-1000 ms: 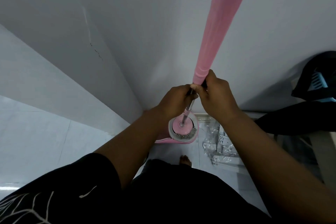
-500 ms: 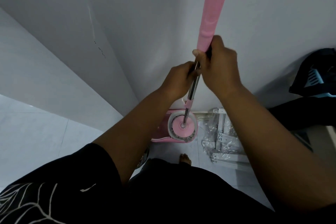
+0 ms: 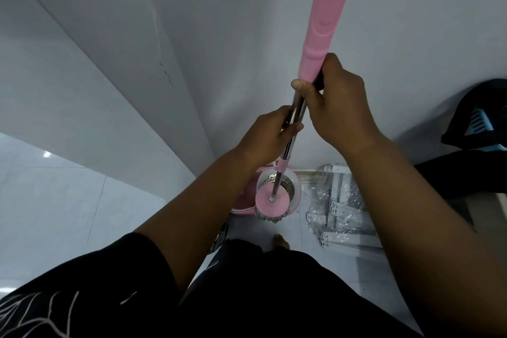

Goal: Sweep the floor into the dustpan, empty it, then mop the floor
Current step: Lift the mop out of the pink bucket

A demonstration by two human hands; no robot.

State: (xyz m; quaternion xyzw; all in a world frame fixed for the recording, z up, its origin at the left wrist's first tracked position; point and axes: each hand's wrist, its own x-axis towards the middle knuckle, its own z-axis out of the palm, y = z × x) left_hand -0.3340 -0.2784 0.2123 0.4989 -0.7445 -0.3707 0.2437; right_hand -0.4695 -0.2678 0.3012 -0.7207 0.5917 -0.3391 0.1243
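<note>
A spin mop stands nearly upright in front of me, its pink handle [image 3: 329, 8] running up out of the frame. My right hand [image 3: 337, 104] grips the lower end of the pink grip. Just below it, my left hand [image 3: 271, 137] grips the steel shaft [image 3: 286, 151]. The round pink mop head [image 3: 271, 202], with grey strands under it, hangs at the front rim of the pink mop bucket [image 3: 242, 203], partly clear of the perforated spinner basket [image 3: 290, 186].
White walls meet in a corner behind the bucket. Plastic-wrapped white metal brackets [image 3: 340, 214] lie on the tiled floor to the right. A black bag with a blue item [image 3: 480, 123] sits at the far right. My bare toes [image 3: 281, 240] show below the bucket.
The mop has risen: the head was down in the spinner basket and now hangs higher at the bucket's front rim. Both hands moved up with the handle, the right further than the left.
</note>
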